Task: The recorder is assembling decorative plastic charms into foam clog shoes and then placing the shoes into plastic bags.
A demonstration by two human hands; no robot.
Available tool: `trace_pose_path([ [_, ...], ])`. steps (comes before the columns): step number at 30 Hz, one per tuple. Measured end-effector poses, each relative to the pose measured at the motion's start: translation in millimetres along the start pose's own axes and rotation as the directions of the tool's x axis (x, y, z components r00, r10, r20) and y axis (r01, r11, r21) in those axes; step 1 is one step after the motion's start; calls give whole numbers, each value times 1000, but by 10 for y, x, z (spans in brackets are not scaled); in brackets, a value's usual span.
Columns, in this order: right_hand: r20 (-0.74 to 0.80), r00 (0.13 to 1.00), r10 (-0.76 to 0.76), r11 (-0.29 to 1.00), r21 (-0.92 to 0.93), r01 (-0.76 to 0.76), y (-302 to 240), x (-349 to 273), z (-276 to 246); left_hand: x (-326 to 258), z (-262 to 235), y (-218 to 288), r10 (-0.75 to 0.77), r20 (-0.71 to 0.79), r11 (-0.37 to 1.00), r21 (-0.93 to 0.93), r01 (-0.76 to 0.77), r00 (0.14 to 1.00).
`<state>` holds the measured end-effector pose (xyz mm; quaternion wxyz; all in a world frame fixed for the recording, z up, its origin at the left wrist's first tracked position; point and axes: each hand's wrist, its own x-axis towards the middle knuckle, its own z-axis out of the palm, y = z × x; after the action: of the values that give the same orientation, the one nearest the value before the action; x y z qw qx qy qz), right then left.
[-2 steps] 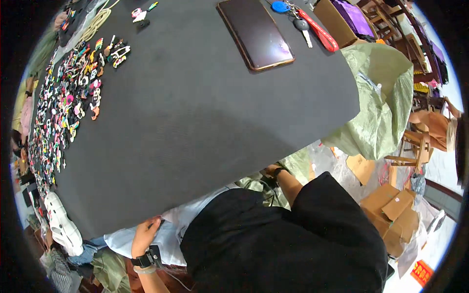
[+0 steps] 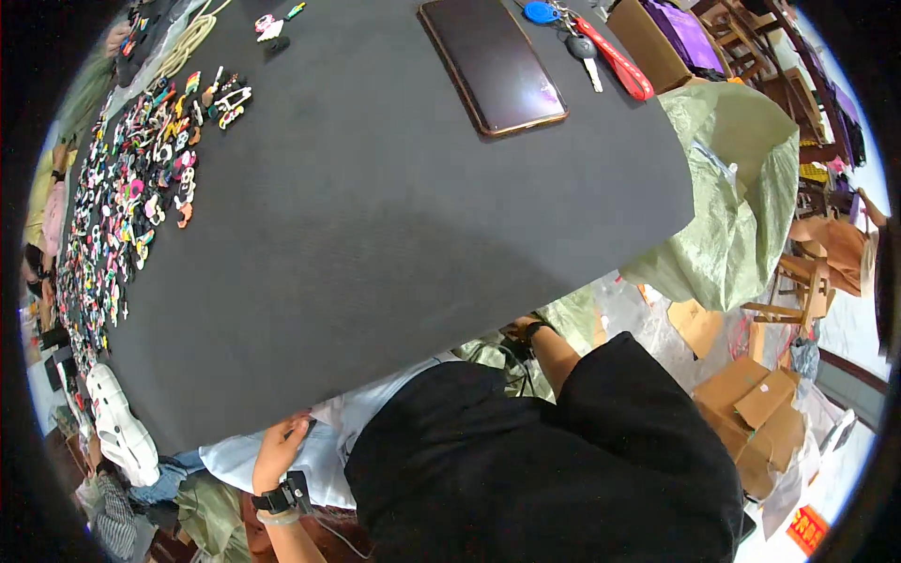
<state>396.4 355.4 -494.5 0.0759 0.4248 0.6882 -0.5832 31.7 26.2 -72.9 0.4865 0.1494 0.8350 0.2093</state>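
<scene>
Both hands work below the worktop's [image 2: 394, 235] near edge: left hand [image 2: 280, 450] curled, gripping the pale blue bag [image 2: 324, 450] to hold it open, right hand [image 2: 519, 328] hidden, grip untellable; small colourful charms [image 2: 131, 206] lie sorted along the left edge.

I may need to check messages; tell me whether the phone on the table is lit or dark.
Dark. The phone lies flat, screen up, on the black table; its glass shows only a faint glare, no picture.
</scene>
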Motion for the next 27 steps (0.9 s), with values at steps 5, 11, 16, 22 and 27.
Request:
trace_pose_path([
  [5,-19,991,131,970,208,-125,-22,387,-155,-26,68,-18,5,43,994,-105,-1,999],
  [11,-44,950,311,861,437,-261,261,639,-989,3,92,33,-5,27,993,-114,8,1000],
  [16,-35,901,433,733,595,-329,483,515,-1353,31,129,80,-38,-6,991,-129,37,999],
  [22,33,829,558,533,751,-389,487,534,-1114,18,151,-13,-21,-66,992,-129,12,998],
  [27,95,763,639,347,850,-396,447,638,-1353,23,165,-143,3,-63,978,-208,-16,998],
])
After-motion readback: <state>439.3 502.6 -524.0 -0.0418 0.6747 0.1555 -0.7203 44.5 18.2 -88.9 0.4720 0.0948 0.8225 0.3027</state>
